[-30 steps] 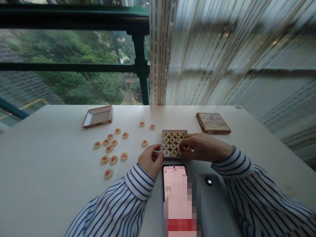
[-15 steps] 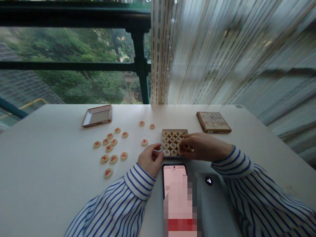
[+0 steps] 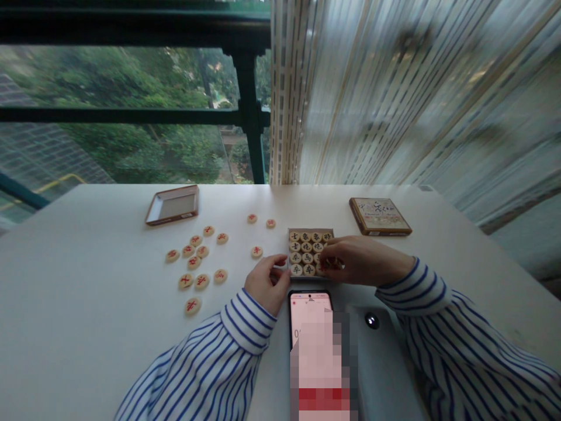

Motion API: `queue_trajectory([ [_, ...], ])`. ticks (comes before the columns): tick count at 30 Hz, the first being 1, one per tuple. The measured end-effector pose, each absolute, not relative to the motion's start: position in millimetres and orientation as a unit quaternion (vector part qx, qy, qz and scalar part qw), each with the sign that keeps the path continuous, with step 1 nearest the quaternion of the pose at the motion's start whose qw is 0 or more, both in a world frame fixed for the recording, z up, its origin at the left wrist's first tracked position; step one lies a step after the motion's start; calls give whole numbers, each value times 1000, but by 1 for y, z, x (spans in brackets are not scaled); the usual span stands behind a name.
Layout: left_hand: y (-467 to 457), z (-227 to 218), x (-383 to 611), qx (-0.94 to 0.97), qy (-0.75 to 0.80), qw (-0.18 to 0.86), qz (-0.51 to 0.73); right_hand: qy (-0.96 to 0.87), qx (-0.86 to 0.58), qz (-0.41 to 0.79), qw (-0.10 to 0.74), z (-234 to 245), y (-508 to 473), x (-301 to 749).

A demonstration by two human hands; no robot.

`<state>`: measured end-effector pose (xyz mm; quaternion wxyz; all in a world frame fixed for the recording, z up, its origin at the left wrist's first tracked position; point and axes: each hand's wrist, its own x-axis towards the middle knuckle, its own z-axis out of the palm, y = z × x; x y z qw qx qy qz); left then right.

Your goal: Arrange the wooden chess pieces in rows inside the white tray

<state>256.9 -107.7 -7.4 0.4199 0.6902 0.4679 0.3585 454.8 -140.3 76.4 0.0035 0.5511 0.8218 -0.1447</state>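
Observation:
A shallow box [image 3: 310,278] sits in front of me, filled with rows of round wooden Chinese chess pieces [image 3: 307,257] bearing black characters. My left hand [image 3: 268,282] rests against its left wall, thumb and fingers curled at the corner. Over the right side of the box, my right hand [image 3: 350,260] is closed, its fingertips down among the pieces. Traces of red marking show inside its curled fingers, on chess pieces partly hidden by the hand. The box's right column is mostly covered.
Loose red-marked chess pieces [image 3: 193,262] are scattered to the left. An open box lid [image 3: 173,206] lies at the back left, and a closed printed box [image 3: 380,216] at the back right. A phone [image 3: 311,327] and a grey device [image 3: 385,356] lie nearest me.
My right hand's fingers have shifted slightly over the box's right side, and red marking shows more inside them. My left hand stays at the box. The view has tilted a little.

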Motion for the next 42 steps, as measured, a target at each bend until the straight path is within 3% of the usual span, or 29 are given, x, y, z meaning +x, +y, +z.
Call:
queue_trajectory([
  [42, -109, -8, 258, 689, 473, 406, 370, 825, 547, -142, 11, 79, -141, 453],
])
